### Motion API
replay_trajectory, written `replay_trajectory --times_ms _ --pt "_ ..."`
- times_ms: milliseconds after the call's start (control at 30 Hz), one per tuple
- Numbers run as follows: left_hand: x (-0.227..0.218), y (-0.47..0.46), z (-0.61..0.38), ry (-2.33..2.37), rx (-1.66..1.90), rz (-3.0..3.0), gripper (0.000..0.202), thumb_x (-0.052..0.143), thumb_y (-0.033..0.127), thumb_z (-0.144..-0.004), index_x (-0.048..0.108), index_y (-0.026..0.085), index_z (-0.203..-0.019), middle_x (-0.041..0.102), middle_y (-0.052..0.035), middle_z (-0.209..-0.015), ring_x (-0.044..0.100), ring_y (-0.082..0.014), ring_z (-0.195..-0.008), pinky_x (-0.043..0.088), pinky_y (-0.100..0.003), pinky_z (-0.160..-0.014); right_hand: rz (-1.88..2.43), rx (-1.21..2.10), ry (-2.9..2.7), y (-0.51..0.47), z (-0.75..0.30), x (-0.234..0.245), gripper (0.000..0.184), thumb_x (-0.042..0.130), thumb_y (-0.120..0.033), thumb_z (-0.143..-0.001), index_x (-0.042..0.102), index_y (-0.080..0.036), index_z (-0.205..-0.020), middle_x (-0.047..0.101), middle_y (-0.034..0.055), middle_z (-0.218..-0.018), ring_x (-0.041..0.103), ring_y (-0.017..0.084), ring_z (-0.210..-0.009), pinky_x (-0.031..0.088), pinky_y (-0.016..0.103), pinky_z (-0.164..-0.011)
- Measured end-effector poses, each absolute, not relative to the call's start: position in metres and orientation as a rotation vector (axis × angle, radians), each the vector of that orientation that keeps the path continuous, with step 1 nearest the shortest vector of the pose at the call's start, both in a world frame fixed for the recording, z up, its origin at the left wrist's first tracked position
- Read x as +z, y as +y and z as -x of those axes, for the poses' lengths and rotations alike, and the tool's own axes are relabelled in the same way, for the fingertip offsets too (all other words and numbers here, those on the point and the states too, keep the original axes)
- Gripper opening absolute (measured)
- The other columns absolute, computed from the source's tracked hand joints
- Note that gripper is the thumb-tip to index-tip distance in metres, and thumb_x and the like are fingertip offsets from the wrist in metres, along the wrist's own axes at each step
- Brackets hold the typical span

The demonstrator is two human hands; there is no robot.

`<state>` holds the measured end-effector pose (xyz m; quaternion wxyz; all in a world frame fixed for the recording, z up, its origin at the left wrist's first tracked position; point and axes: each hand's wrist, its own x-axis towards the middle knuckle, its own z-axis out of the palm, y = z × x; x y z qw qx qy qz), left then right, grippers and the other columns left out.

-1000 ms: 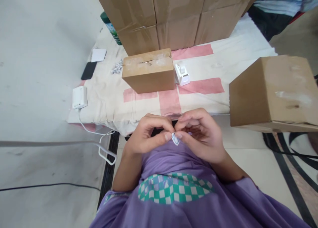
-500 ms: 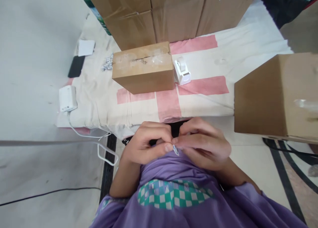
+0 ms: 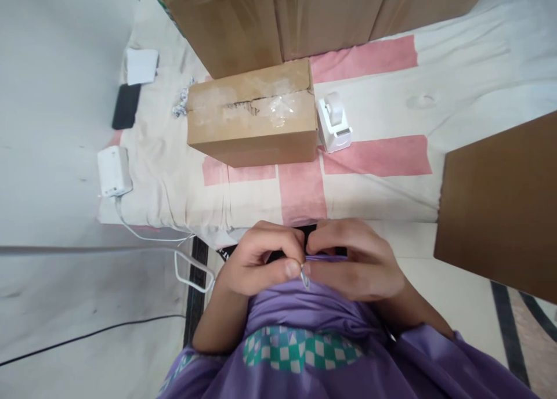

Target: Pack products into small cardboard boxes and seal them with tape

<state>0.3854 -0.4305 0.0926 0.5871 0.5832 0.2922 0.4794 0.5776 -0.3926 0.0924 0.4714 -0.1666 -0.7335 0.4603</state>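
Note:
My left hand (image 3: pixel 266 261) is closed in a pinch, thumb against forefinger, on a small whitish strip (image 3: pixel 305 278) with a bluish tint. The strip looks folded or looped; its exact kind is too small to tell. My right hand (image 3: pixel 354 261) meets it from the other side, fingers curled and one fingertip pressed to the strip. Both hands are close together over my lap, just in front of the table edge. Beyond them on the cloth lies a taped cardboard box (image 3: pixel 252 112), and right beside it stands a white tape dispenser (image 3: pixel 335 123) with a roll in it.
Larger cardboard boxes (image 3: pixel 331 19) stand at the back, another box (image 3: pixel 500 205) at the right. On the left are a white plug-like device (image 3: pixel 114 170) with a cable, a black phone-like slab (image 3: pixel 126 106), white paper (image 3: pixel 142 66) and a crumpled patterned bit (image 3: pixel 181 102).
My view has shifted nearer the table, so the boxes at the back are cut off more. My right hand's fingers have parted slightly, while both hands stay at the strip.

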Motion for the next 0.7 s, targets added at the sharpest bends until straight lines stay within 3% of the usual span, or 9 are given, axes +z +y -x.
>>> replay_trajectory --times_ms 100,233,467,700 --pt "0.089 -0.426 -0.386 0.682 1.083 -1.337 0.027 0.065 0.035 -0.094 0.062 0.017 -0.073 0.055 -0.0019 -0.063 0.05 -0.0121 -0.054 0.038 -0.026 -0.054 0.455 1.195 -1.798 -0.39 -0.579 0.091 0.01 0.07 -0.018 -0.091 0.062 -0.023 -0.095 0.06 -0.0037 -0.073 0.056 0.009 -0.058 0.048 0.023 -0.053" --pt "0.086 -0.421 -0.387 0.626 1.086 -1.295 0.021 0.065 0.03 -0.094 0.063 0.018 -0.077 0.054 -0.0013 -0.063 0.048 -0.0118 -0.055 0.036 -0.026 -0.054 0.382 0.738 -1.885 -0.391 -0.579 0.084 0.009 0.065 -0.014 -0.094 0.065 -0.023 -0.091 0.068 0.0013 -0.079 0.063 0.015 -0.067 0.052 0.028 -0.056" --pt "0.083 -0.422 -0.39 0.685 1.112 -1.227 0.026 0.067 0.033 -0.092 0.062 0.018 -0.072 0.053 -0.001 -0.059 0.046 -0.0122 -0.052 0.034 -0.026 -0.052 0.493 0.763 -1.904 -0.398 -0.58 0.074 0.029 0.068 -0.016 -0.094 0.07 -0.027 -0.12 0.072 0.0011 -0.092 0.069 0.017 -0.079 0.059 0.032 -0.066" --pt "0.082 -0.427 -0.393 0.71 1.141 -1.171 0.027 0.067 0.031 -0.093 0.06 0.017 -0.071 0.052 -0.0005 -0.061 0.046 -0.0114 -0.055 0.034 -0.026 -0.054 0.417 0.695 -1.929 -0.395 -0.576 0.065 0.013 0.06 -0.018 -0.096 0.065 -0.025 -0.106 0.071 0.004 -0.093 0.068 0.017 -0.078 0.06 0.031 -0.066"
